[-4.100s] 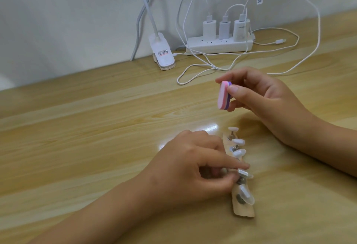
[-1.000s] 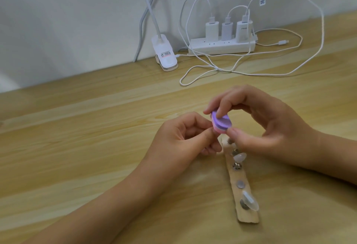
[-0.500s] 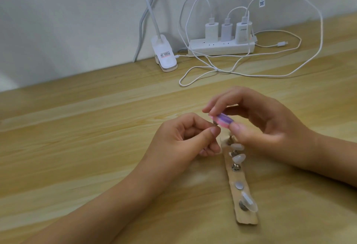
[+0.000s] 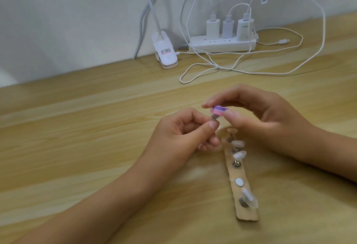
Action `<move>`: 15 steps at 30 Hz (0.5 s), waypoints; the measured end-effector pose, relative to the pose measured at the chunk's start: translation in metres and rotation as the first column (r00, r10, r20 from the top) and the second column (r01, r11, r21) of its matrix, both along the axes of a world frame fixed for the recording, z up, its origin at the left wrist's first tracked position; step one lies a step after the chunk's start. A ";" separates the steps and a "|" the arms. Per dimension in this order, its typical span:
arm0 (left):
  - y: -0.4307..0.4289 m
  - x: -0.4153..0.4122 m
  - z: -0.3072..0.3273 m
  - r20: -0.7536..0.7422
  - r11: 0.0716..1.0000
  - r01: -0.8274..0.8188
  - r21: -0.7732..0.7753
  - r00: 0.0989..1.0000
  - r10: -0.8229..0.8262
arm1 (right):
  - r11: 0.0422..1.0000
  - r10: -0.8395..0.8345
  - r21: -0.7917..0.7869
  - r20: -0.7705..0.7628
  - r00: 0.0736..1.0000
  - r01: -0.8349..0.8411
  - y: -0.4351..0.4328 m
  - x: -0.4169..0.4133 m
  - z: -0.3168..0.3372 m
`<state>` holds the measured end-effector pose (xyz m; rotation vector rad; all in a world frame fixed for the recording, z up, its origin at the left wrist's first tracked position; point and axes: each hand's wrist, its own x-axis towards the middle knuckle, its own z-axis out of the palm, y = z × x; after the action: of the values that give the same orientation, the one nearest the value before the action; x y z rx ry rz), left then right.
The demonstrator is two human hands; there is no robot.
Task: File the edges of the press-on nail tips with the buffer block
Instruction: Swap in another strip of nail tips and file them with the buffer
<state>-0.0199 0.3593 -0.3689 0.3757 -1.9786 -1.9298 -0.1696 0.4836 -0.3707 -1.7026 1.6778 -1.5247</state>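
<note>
The right hand [image 4: 266,116] pinches the pink-and-purple buffer block [image 4: 277,111] on a tiny nail tip [image 4: 272,117] that the left hand [image 4: 179,135] pinches. The flat wooden strip [image 4: 246,214] holds four more clear, rounded tips [image 4: 239,155].

Table [image 4: 77,128] pale wood-grain, smooth; nail tips [image 4: 239,155] glossy translucent plastic; buffer block [image 4: 276,111] matt.

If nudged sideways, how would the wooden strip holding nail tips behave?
Probably slides rather than tipping: the wooden strip lies flat on the table. It looks thin, so likely light. The nail tips perch on small stands; a jolt might topple one.
</note>
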 end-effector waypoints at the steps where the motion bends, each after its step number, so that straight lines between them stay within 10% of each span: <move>1: 0.000 0.000 -0.001 0.003 1.000 0.003 -0.014 1.000 -0.003 | 1.000 0.011 -0.019 -0.038 0.999 -0.012 0.001 0.001 0.000; 15: 0.000 0.000 -0.001 0.010 0.999 -0.009 -0.037 1.000 0.009 | 0.997 -0.072 0.020 0.108 0.992 0.070 0.001 0.005 0.001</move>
<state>-0.0195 0.3597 -0.3695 0.3852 -2.0130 -1.8863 -0.1644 0.4845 -0.3698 -1.5382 1.7071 -1.6005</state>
